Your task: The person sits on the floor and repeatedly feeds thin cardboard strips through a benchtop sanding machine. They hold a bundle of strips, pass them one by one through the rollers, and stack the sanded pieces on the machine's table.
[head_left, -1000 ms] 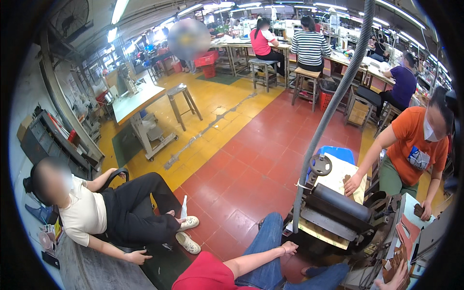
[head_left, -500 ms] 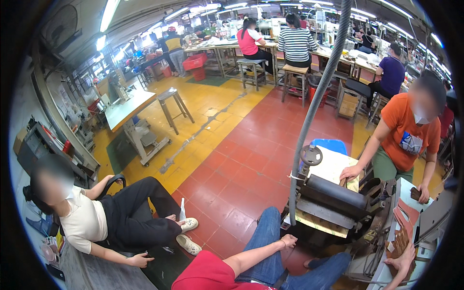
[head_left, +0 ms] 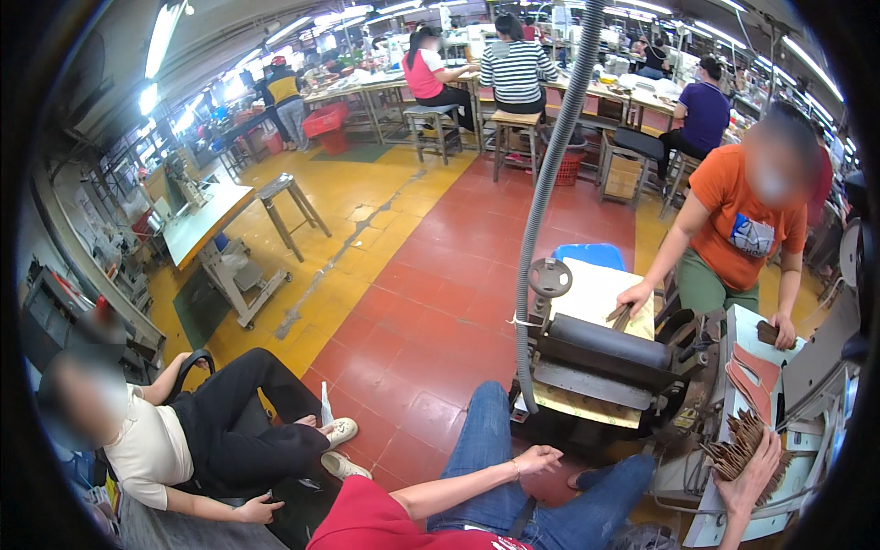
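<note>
We have a fanned bunch of brown pieces (head_left: 731,446) at the near right, by the near end of the pale table (head_left: 741,321). Pink pieces (head_left: 757,378) lie just beyond it. Right hand (head_left: 753,469) is on the bunch, so it's nearer; most visible pieces lie to the left of its fingers. We can't settle the long axis: edges splay. Right fingers are spread, thumb apart on the near left; whether they grip, we can't tell. Left hand (head_left: 539,459) hangs over the lap, well apart, fingers loosely curled, nothing seen in it. Writing: we make out none on the pieces; the co-worker's orange shirt (head_left: 724,197) has a blue-and-white print.
</note>
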Motion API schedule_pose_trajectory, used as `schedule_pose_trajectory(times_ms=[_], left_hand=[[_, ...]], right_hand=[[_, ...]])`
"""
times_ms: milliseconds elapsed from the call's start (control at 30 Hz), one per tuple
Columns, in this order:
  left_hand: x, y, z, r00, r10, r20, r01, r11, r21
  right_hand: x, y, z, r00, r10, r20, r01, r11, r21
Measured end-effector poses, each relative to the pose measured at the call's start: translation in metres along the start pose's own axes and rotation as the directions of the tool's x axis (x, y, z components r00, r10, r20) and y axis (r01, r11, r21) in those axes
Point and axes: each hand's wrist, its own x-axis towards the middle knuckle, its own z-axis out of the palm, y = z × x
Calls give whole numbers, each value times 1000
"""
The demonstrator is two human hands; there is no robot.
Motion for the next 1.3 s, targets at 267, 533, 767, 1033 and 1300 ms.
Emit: schedule_pose_trajectory(times_ms=[267, 533, 767, 1033, 1300], left_hand=[[-57, 139, 79, 637, 29, 771, 218, 952, -216], [-87, 128, 60, 803, 27, 595, 368, 762, -533], [-112, 123, 43, 873, 234, 428, 160, 692, -704], [-118, 105, 26, 866, 80, 494, 239, 802, -548], [-115, 98, 20, 855, -38, 518, 333, 806, -490]], right_hand=[[-35, -67, -36, 784, -399, -475, 581, 742, 335], [-77, -153, 4, 304, -861, -408, 951, 296, 84], [-76, -149, -22, 512, -859, 23, 552, 349, 757], [-79, -161, 11, 949, -308, 72, 100, 508, 855], [-97, -162, 15, 896, -407, 178, -68, 270, 960]])
